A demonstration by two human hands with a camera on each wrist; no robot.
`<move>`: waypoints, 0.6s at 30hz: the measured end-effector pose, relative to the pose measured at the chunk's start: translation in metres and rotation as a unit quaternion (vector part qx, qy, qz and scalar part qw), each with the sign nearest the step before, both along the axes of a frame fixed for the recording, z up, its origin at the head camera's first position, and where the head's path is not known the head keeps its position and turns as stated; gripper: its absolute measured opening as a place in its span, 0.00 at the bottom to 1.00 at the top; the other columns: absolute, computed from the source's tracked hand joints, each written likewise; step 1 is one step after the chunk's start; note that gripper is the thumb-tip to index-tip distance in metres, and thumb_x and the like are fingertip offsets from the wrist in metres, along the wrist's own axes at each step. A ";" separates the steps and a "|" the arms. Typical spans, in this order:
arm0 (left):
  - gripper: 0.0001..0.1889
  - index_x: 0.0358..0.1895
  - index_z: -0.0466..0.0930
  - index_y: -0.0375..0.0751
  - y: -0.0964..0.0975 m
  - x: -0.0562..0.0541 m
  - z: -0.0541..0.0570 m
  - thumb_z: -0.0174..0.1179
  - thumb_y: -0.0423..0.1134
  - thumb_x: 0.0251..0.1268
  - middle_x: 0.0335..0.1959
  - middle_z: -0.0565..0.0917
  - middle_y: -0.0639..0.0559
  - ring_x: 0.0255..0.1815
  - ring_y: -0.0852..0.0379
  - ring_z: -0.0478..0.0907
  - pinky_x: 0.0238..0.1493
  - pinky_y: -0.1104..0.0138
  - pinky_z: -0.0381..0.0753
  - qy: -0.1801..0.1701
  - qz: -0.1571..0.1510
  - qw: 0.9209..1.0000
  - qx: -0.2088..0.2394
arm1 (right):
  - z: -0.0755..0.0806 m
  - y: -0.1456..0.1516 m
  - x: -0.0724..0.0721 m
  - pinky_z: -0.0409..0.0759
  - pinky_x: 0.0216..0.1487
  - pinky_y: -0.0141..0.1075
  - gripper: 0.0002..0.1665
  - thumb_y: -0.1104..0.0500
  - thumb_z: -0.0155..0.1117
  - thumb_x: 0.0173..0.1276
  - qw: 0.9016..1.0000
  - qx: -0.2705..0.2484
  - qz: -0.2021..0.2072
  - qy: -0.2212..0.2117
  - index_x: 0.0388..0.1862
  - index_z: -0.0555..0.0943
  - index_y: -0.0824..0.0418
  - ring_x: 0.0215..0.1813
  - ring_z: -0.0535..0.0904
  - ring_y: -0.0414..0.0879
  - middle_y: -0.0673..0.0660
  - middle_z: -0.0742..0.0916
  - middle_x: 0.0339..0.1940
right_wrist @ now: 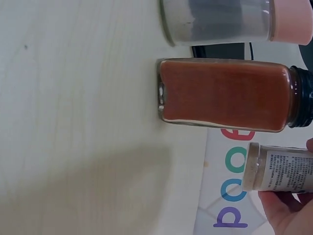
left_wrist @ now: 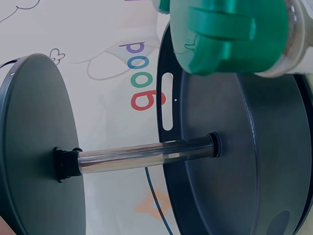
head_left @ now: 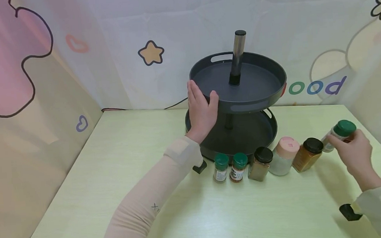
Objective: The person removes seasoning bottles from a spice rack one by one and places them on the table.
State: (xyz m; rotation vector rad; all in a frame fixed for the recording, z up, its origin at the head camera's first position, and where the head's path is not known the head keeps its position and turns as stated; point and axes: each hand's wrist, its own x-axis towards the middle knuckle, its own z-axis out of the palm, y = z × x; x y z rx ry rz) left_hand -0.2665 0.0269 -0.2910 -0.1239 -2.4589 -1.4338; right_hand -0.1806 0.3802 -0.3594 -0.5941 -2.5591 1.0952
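Note:
My left hand [head_left: 202,112] rests against the left rim of the upper tray [head_left: 258,83] of a black two-tier rack, fingers straight, thumb spread. The lower tray [head_left: 235,139] sits beneath it, partly hidden by the upper one. At the far right, my right hand [head_left: 356,154] grips a small spice jar [head_left: 344,128] with a green lid, tilted and apart from the tabletop. In the right wrist view this spice jar [right_wrist: 286,169] shows a white printed label. Beside it stands a black-capped jar of reddish-brown powder [right_wrist: 225,95].
In front of the rack stand two green-capped jars [head_left: 220,167], a black-capped jar [head_left: 260,164] and a pink-capped jar [head_left: 283,156]. A silver post [head_left: 238,51] rises from the upper tray. A patterned cloth [head_left: 123,72] hangs behind the table [head_left: 83,202].

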 end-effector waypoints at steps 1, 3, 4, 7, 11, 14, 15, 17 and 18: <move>0.37 0.70 0.32 0.41 0.000 0.000 0.000 0.38 0.53 0.64 0.72 0.35 0.50 0.72 0.55 0.36 0.69 0.61 0.45 0.001 0.000 1.000 0.001 | -0.001 0.000 0.000 0.67 0.26 0.27 0.16 0.47 0.57 0.56 1.000 0.003 0.000 -0.004 0.36 0.67 0.55 0.31 0.64 0.33 0.47 0.73 0.32; 0.37 0.69 0.32 0.41 0.000 0.000 -0.001 0.37 0.53 0.64 0.72 0.35 0.51 0.72 0.55 0.35 0.70 0.61 0.44 0.005 -0.001 1.000 0.002 | -0.004 0.000 0.000 0.67 0.26 0.28 0.22 0.48 0.56 0.57 1.000 0.009 0.001 -0.011 0.41 0.68 0.63 0.31 0.65 0.35 0.54 0.75 0.36; 0.37 0.69 0.32 0.41 0.000 0.000 -0.001 0.37 0.52 0.64 0.72 0.35 0.51 0.72 0.55 0.35 0.70 0.61 0.44 0.006 -0.002 1.000 0.003 | -0.005 -0.001 0.000 0.66 0.26 0.29 0.25 0.48 0.56 0.57 1.000 0.012 0.003 -0.014 0.43 0.67 0.66 0.32 0.66 0.36 0.58 0.75 0.39; 0.37 0.69 0.31 0.40 -0.001 0.000 -0.001 0.37 0.52 0.64 0.72 0.35 0.51 0.72 0.56 0.34 0.70 0.62 0.43 0.009 -0.005 1.000 0.006 | -0.008 -0.001 0.000 0.66 0.27 0.31 0.31 0.48 0.56 0.58 1.000 0.016 0.008 -0.023 0.49 0.65 0.72 0.35 0.68 0.43 0.66 0.75 0.45; 0.37 0.69 0.32 0.40 -0.001 0.000 -0.001 0.38 0.52 0.64 0.72 0.35 0.50 0.72 0.55 0.34 0.70 0.61 0.43 0.009 -0.005 1.000 0.006 | -0.012 -0.001 0.000 0.66 0.29 0.33 0.33 0.48 0.55 0.59 0.999 0.018 0.016 -0.032 0.51 0.63 0.73 0.38 0.69 0.50 0.68 0.74 0.47; 0.37 0.69 0.32 0.40 -0.001 0.000 -0.001 0.38 0.52 0.64 0.72 0.35 0.50 0.72 0.56 0.34 0.70 0.61 0.43 0.009 -0.006 1.000 0.007 | -0.013 -0.001 0.000 0.65 0.29 0.34 0.33 0.48 0.55 0.59 0.999 0.019 0.023 -0.034 0.50 0.63 0.74 0.38 0.68 0.52 0.68 0.74 0.45; 0.37 0.69 0.32 0.40 -0.001 0.000 -0.001 0.38 0.52 0.64 0.72 0.35 0.50 0.72 0.55 0.35 0.70 0.62 0.43 0.009 -0.006 1.000 0.006 | -0.013 -0.002 0.001 0.65 0.29 0.34 0.33 0.48 0.54 0.59 0.999 0.020 0.026 -0.034 0.50 0.63 0.74 0.38 0.68 0.52 0.68 0.74 0.45; 0.37 0.69 0.32 0.40 -0.001 0.000 -0.001 0.38 0.52 0.64 0.72 0.35 0.50 0.72 0.55 0.35 0.70 0.61 0.43 0.008 -0.006 1.000 0.006 | -0.014 -0.002 0.002 0.65 0.29 0.34 0.32 0.49 0.54 0.59 0.999 0.022 0.031 -0.035 0.49 0.63 0.75 0.38 0.67 0.53 0.67 0.74 0.43; 0.37 0.69 0.32 0.40 -0.001 0.000 -0.001 0.38 0.52 0.64 0.72 0.35 0.50 0.72 0.55 0.35 0.70 0.61 0.43 0.008 -0.005 1.000 0.006 | -0.014 -0.002 0.002 0.65 0.29 0.34 0.33 0.49 0.54 0.59 0.998 0.024 0.033 -0.037 0.49 0.62 0.75 0.39 0.67 0.54 0.68 0.74 0.43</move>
